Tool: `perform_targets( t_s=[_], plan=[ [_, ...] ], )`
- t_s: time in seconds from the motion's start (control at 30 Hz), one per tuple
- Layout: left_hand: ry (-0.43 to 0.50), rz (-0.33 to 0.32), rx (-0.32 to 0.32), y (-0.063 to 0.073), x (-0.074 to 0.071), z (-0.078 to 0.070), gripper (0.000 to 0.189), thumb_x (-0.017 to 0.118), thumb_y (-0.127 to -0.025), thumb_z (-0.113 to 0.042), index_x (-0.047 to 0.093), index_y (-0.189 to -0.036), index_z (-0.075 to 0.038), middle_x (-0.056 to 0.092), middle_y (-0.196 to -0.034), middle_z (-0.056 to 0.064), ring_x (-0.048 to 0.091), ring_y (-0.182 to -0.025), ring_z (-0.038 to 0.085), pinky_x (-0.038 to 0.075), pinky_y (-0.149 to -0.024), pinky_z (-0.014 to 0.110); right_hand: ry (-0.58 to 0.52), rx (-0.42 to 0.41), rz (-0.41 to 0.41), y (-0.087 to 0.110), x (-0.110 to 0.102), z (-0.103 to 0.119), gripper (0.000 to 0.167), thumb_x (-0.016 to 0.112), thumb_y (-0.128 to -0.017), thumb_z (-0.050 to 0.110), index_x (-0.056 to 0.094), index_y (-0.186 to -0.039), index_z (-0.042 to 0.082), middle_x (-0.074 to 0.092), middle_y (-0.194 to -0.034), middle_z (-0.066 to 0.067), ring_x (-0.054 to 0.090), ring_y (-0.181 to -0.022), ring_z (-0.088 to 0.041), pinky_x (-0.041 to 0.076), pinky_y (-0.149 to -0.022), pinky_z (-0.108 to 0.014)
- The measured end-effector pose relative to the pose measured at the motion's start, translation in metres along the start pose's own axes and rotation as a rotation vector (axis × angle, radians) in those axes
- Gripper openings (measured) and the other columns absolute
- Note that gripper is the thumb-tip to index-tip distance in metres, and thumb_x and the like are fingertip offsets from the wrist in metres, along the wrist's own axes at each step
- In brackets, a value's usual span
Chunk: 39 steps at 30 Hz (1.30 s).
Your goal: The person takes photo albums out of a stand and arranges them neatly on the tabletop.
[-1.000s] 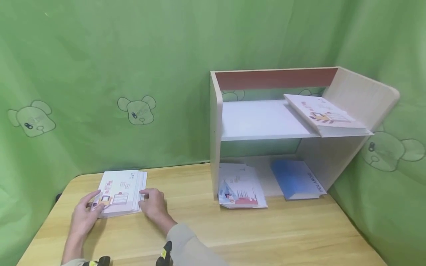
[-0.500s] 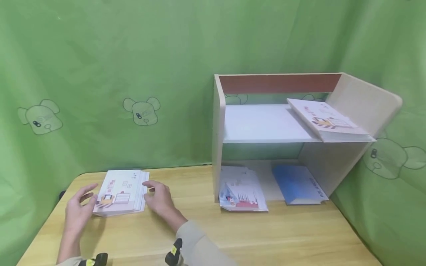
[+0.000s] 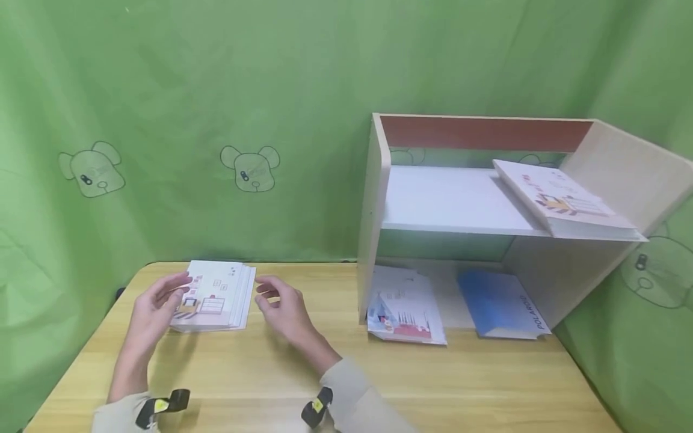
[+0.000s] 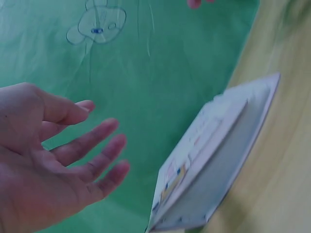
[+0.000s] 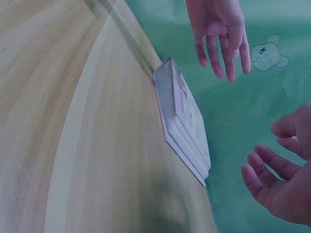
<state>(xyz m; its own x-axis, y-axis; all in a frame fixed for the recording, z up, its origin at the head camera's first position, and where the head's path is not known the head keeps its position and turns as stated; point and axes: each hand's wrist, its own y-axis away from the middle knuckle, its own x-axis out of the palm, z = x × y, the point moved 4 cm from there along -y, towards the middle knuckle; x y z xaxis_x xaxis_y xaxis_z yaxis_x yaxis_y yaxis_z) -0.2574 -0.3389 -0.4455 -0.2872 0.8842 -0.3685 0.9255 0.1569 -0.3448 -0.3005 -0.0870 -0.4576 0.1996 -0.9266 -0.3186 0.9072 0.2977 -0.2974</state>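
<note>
A white book (image 3: 216,294) with a pink-and-yellow room drawing on its cover lies flat on the table, with stepped white layers along its right side. My left hand (image 3: 154,310) is raised at its left side, fingertips overlapping the cover in the head view. In the left wrist view that hand (image 4: 63,150) is apart from the book (image 4: 214,155), fingers loosely bent around nothing. To the right of the book is my right hand (image 3: 287,310), holding nothing. Its fingers (image 5: 267,170) are relaxed in the right wrist view, with a gap to the book (image 5: 182,121).
A two-level wooden shelf (image 3: 373,228) stands at the right of the table (image 3: 260,385). Its upper board bears a similar book (image 3: 568,198). Below lie another illustrated book (image 3: 403,307) and a blue POLAROID book (image 3: 500,304). A green curtain (image 3: 303,72) hangs behind.
Both hands were touching the book's sides a second ago; they have let go and moved outward from it. The head view has shifted, and the book lies flat as before.
</note>
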Motion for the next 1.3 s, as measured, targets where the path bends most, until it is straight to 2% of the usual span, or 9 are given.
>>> perform_targets(
  t_s=[0.1,0.17,0.3,0.43,0.67,0.8,0.93,1.07,1.3],
  plan=[
    [0.088,0.002,0.000,0.000,0.004,-0.006,0.039,0.053,-0.103,0.002,0.051,-0.142,0.008,0.067,-0.130,0.004,0.063,-0.110,-0.003,0.050,-0.092,0.010,-0.018,-0.020,-0.012,0.003,-0.008,0.004,0.033,0.066,-0.097,0.006,0.067,-0.129,0.008,0.073,-0.112,-0.010,0.068,-0.103,-0.015,0.058,-0.083,-0.020],
    [0.115,-0.001,0.002,0.000,0.006,-0.009,0.039,0.054,-0.103,0.002,0.051,-0.141,0.009,0.068,-0.126,-0.005,0.064,-0.109,-0.001,0.050,-0.091,0.010,-0.029,-0.044,-0.017,0.005,-0.013,0.008,0.032,0.066,-0.098,0.009,0.067,-0.130,0.010,0.073,-0.113,-0.009,0.068,-0.103,-0.014,0.058,-0.083,-0.021],
    [0.140,0.018,0.015,0.003,0.011,-0.016,0.039,0.055,-0.103,0.003,0.051,-0.140,0.011,0.068,-0.124,-0.010,0.065,-0.109,0.000,0.051,-0.091,0.011,-0.062,-0.084,-0.028,0.012,-0.024,0.015,0.030,0.064,-0.100,0.013,0.067,-0.129,0.013,0.073,-0.113,-0.007,0.067,-0.104,-0.012,0.059,-0.084,-0.025],
    [0.152,0.049,0.038,0.007,0.018,-0.024,0.040,0.054,-0.102,0.003,0.051,-0.141,0.010,0.068,-0.125,-0.008,0.065,-0.109,0.001,0.052,-0.090,0.011,-0.074,-0.095,-0.031,0.022,-0.034,0.018,0.028,0.064,-0.101,0.017,0.067,-0.129,0.015,0.073,-0.114,-0.004,0.067,-0.105,-0.010,0.059,-0.085,-0.026],
    [0.197,0.072,0.117,0.009,0.025,-0.050,0.047,0.054,-0.104,0.000,0.046,-0.151,-0.006,0.066,-0.131,0.006,0.066,-0.112,0.007,0.054,-0.091,0.015,-0.090,-0.143,-0.033,0.035,-0.053,0.035,0.028,0.062,-0.103,0.017,0.065,-0.131,0.015,0.073,-0.119,-0.006,0.066,-0.111,-0.014,0.060,-0.088,-0.031],
    [0.176,0.071,0.143,0.006,0.027,-0.070,0.044,0.054,-0.105,-0.003,0.049,-0.148,-0.006,0.064,-0.133,0.013,0.065,-0.115,0.009,0.052,-0.093,0.015,-0.110,-0.181,-0.032,0.037,-0.066,0.048,0.029,0.062,-0.104,0.017,0.064,-0.133,0.014,0.073,-0.117,-0.003,0.066,-0.112,-0.016,0.059,-0.091,-0.034],
    [0.210,0.076,0.157,0.004,0.033,-0.091,0.040,0.054,-0.105,-0.003,0.053,-0.145,-0.005,0.063,-0.133,0.015,0.064,-0.117,0.012,0.051,-0.095,0.016,-0.134,-0.216,-0.041,0.042,-0.081,0.062,0.031,0.063,-0.103,0.015,0.062,-0.134,0.015,0.072,-0.116,-0.002,0.067,-0.112,-0.017,0.058,-0.094,-0.036],
    [0.261,0.118,0.185,0.009,0.044,-0.108,0.040,0.054,-0.105,-0.001,0.053,-0.144,-0.003,0.063,-0.132,0.017,0.064,-0.117,0.016,0.051,-0.098,0.019,-0.147,-0.234,-0.061,0.052,-0.093,0.070,0.032,0.064,-0.102,0.012,0.063,-0.134,0.015,0.072,-0.116,-0.003,0.067,-0.111,-0.021,0.058,-0.094,-0.034],
    [0.361,0.160,0.252,0.017,0.062,-0.127,0.049,0.052,-0.103,0.005,0.044,-0.150,-0.004,0.062,-0.130,0.025,0.066,-0.115,0.021,0.053,-0.099,0.024,-0.158,-0.279,-0.099,0.068,-0.115,0.082,0.034,0.065,-0.101,0.008,0.062,-0.134,0.014,0.070,-0.117,-0.006,0.067,-0.112,-0.024,0.058,-0.095,-0.035]
  ],
)
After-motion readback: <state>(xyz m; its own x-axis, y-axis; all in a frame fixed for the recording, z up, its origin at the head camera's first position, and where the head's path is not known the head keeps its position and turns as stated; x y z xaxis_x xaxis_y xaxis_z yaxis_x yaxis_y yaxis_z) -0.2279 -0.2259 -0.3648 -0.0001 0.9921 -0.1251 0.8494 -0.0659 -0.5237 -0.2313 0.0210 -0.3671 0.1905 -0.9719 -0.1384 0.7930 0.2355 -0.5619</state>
